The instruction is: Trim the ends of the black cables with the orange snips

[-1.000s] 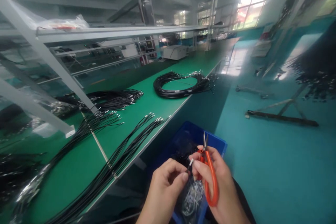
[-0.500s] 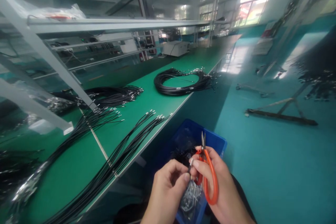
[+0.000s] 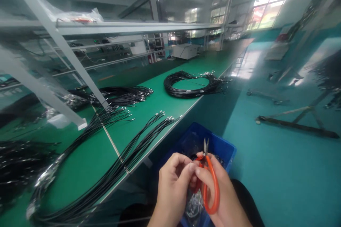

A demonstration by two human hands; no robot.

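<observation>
My left hand [image 3: 173, 182] is closed in a pinch, thumb against forefinger, right beside the other hand's fingertips. Its fingers cover the short black cable end with a white tip that showed there earlier. In my right hand [image 3: 223, 188] are orange-handled scissors [image 3: 217, 191], blades pointing up and slightly apart. The thumb and forefinger of that hand meet the left fingertips. Below both hands stands a blue bin [image 3: 229, 149], holding dark scraps and clear plastic [image 3: 194, 205] with pale bits.
Black cables with silver tips [image 3: 149, 138] lie along the edge of the green table [image 3: 90, 166]. A coiled cable bundle [image 3: 183, 94] sits farther along, another bundle [image 3: 125, 95] by the shelf post [image 3: 77, 64]. A stand's foot [image 3: 295, 126] is on the floor at right.
My hands have come closer together, and the white-tipped cable end has gone out of sight between the fingers. The scissors stay in my right hand. The view has swung slightly left.
</observation>
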